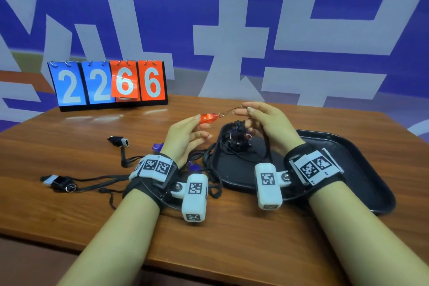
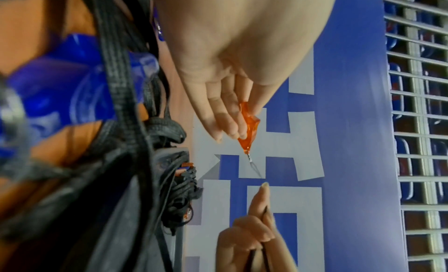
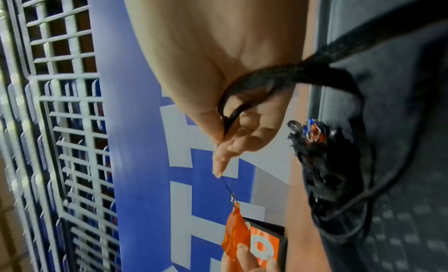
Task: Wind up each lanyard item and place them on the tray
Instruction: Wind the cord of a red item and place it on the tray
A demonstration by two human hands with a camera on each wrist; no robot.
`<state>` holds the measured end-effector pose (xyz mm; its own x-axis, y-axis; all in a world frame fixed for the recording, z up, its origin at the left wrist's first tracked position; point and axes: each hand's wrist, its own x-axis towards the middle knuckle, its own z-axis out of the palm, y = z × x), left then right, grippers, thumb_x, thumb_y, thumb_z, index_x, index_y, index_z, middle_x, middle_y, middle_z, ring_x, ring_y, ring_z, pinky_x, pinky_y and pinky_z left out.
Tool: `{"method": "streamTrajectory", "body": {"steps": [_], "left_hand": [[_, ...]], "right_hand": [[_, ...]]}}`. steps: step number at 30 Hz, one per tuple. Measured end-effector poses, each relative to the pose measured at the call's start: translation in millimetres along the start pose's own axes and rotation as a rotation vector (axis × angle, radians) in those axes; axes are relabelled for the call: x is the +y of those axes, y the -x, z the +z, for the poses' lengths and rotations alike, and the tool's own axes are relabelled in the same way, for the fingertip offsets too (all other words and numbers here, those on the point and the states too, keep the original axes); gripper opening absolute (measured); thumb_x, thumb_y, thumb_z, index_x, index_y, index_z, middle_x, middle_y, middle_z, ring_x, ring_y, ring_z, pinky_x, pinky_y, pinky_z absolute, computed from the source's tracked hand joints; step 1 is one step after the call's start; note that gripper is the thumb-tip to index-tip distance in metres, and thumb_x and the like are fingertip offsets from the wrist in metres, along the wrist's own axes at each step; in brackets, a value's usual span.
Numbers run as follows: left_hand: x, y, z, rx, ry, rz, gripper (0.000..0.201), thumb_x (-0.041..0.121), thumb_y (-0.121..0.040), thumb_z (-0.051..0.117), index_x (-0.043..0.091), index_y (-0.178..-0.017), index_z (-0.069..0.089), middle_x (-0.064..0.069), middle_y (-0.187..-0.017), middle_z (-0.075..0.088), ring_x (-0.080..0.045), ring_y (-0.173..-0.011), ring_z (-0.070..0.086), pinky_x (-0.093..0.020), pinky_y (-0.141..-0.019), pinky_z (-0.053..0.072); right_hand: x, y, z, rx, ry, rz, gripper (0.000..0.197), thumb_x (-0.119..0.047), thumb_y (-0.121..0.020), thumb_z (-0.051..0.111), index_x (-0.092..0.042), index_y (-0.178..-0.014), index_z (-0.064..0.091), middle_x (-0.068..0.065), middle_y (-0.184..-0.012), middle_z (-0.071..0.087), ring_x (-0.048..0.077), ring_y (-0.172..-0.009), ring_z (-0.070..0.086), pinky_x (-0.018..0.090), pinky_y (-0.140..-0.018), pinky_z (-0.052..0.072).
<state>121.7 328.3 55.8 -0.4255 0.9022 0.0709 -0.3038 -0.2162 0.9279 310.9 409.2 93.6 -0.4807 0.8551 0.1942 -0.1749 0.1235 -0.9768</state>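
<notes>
Both hands pinch: left the level orange whistle, right its cord.

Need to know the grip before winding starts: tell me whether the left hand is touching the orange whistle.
Touching. In the head view the left hand pinches the orange whistle between thumb and fingertips above the table; the left wrist view shows the fingers pressed along the whistle's side.

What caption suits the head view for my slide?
Left hand holds an orange whistle while right hand pinches its cord above the black tray.
</notes>
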Motion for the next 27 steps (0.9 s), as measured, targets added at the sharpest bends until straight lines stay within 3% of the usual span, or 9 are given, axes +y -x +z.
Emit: {"method": "streamTrajectory", "body": {"steps": [2,5,8,9,11,14,19,24,27], "left_hand": [[-3.2,0.1,2.2,-0.027,-0.049,-0.016,0.021,0.018,-0.101,0.054,0.005,-0.116,0.061,-0.009,-0.092,0.076,-0.013,-0.064,0.067,-0.037,-0.083,0.06],[-3.9,0.9,6.6,-0.038,-0.039,-0.042,0.009,0.017,-0.1,0.056,0.008,-0.101,0.055,-0.011,-0.096,0.077,-0.017,-0.068,0.071,-0.032,-0.076,0.061],[-2.4,3.1,11.0,-0.055,-0.033,-0.064,0.008,0.014,-0.1,0.055,0.01,-0.094,0.053,-0.011,-0.096,0.077,-0.023,-0.08,0.075,-0.032,-0.075,0.061],[-2.1,3.9,11.8,-0.061,-0.037,-0.066,0.007,0.013,-0.1,0.055,0.01,-0.094,0.053,-0.012,-0.097,0.077,-0.025,-0.085,0.075,-0.033,-0.079,0.061],[-1.5,6.0,11.7,-0.079,-0.055,-0.073,0.005,0.012,-0.1,0.055,0.008,-0.096,0.056,-0.015,-0.101,0.076,-0.029,-0.092,0.074,-0.037,-0.086,0.059],[-1.3,6.2,9.3,-0.103,-0.08,-0.096,0.01,0.011,-0.1,0.054,0.003,-0.105,0.058,-0.018,-0.103,0.075,-0.032,-0.096,0.073,-0.041,-0.091,0.057],[-1.5,6.0,13.7,-0.121,-0.126,-0.045,0.018,0.013,-0.099,0.057,0.001,-0.112,0.059,-0.015,-0.103,0.075,-0.028,-0.094,0.074,-0.033,-0.083,0.06],[-1.7,7.1,11.9,-0.093,-0.222,0.031,0.02,0.017,-0.096,0.063,0.002,-0.108,0.067,-0.01,-0.096,0.076,-0.021,-0.087,0.075,-0.027,-0.078,0.059],[-1.8,6.5,10.8,-0.098,-0.239,0.033,0.02,0.018,-0.095,0.065,0.003,-0.107,0.068,-0.011,-0.096,0.076,-0.022,-0.087,0.075,-0.027,-0.076,0.058]], "right_hand": [[-10.0,0.5,-5.2,-0.002,0.182,-0.011,0.005,-0.009,-0.103,0.044,-0.011,-0.104,0.049,0.001,-0.1,0.075,0.009,-0.051,0.057,0.018,-0.05,0.045],[-18.4,-4.0,-13.1,0.105,0.471,0.002,0.012,-0.008,-0.099,0.048,-0.016,-0.09,0.047,0.002,-0.093,0.075,0.011,-0.047,0.057,0.02,-0.047,0.043],[-5.2,-8.4,-11.9,0.277,0.618,-0.106,0.01,-0.01,-0.092,0.061,-0.018,-0.085,0.061,0.003,-0.087,0.075,0.011,-0.061,0.062,0.021,-0.063,0.05],[1.5,-8.3,-8.9,0.303,0.602,-0.149,0.007,-0.012,-0.09,0.065,-0.017,-0.086,0.068,0.002,-0.087,0.074,0.011,-0.071,0.064,0.019,-0.069,0.049],[8.8,-4.8,-1.1,0.235,0.476,-0.193,0.009,-0.012,-0.09,0.067,-0.012,-0.093,0.075,0.001,-0.09,0.074,0.006,-0.08,0.066,0.014,-0.068,0.046],[6.4,1.6,10.4,0.029,0.355,-0.191,0.015,-0.011,-0.093,0.064,-0.01,-0.103,0.076,0.0,-0.091,0.075,0.004,-0.072,0.063,0.013,-0.063,0.048],[12.8,2.6,22.1,-0.08,0.224,-0.054,0.014,-0.012,-0.088,0.07,-0.004,-0.1,0.072,0.004,-0.084,0.075,0.008,-0.065,0.063,0.02,-0.06,0.047],[16.8,0.7,26.9,-0.021,0.207,0.009,0.01,-0.014,-0.086,0.073,-0.007,-0.092,0.073,0.007,-0.085,0.073,0.015,-0.071,0.061,0.017,-0.055,0.045],[8.4,0.7,27.2,-0.038,0.228,0.069,0.011,-0.015,-0.085,0.074,-0.006,-0.091,0.071,0.007,-0.08,0.071,0.012,-0.065,0.059,0.018,-0.053,0.044]]}}
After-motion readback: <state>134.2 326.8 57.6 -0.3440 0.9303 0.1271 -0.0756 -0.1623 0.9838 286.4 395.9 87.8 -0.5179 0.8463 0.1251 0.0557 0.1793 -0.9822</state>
